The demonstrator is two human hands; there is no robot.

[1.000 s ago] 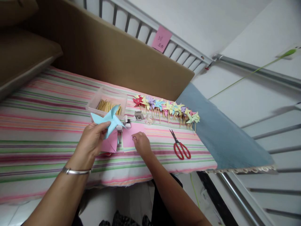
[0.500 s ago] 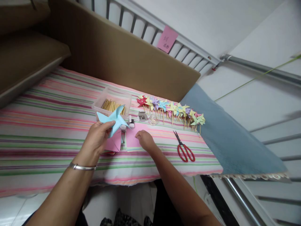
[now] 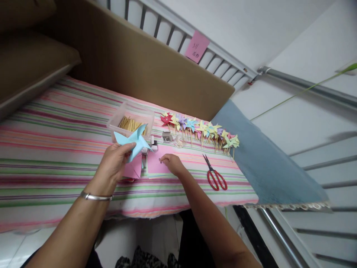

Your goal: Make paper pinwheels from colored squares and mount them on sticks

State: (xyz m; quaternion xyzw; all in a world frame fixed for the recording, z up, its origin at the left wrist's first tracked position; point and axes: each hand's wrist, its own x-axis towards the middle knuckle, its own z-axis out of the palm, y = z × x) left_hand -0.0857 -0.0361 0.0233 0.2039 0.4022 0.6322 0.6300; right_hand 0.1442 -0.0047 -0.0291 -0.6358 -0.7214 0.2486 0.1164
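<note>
Pinched in my left hand (image 3: 115, 158) is a light blue paper pinwheel (image 3: 136, 141), its blades folded and spread. My right hand (image 3: 172, 163) hovers over or rests on a stack of pink paper squares (image 3: 155, 163); its fingertips are pressed together on something tiny and dark that I cannot make out. Under the left hand lies a pile of creased pink paper (image 3: 134, 168). Beyond the hands are a clear plastic box (image 3: 145, 108) of thin wooden sticks (image 3: 128, 123) and a small open box of pins (image 3: 167, 137).
Finished pinwheels on sticks (image 3: 200, 128) lie in a row at the back right. Red-handled scissors (image 3: 214, 175) lie right of my right hand. A clear bag (image 3: 179, 141) sits beside the pin box. A brown board (image 3: 145, 63) stands behind the striped cloth (image 3: 69, 160).
The whole view has shifted slightly, so things sit a little further left. Both hands keep nearly the same pose, the left still holding the blue pinwheel.
</note>
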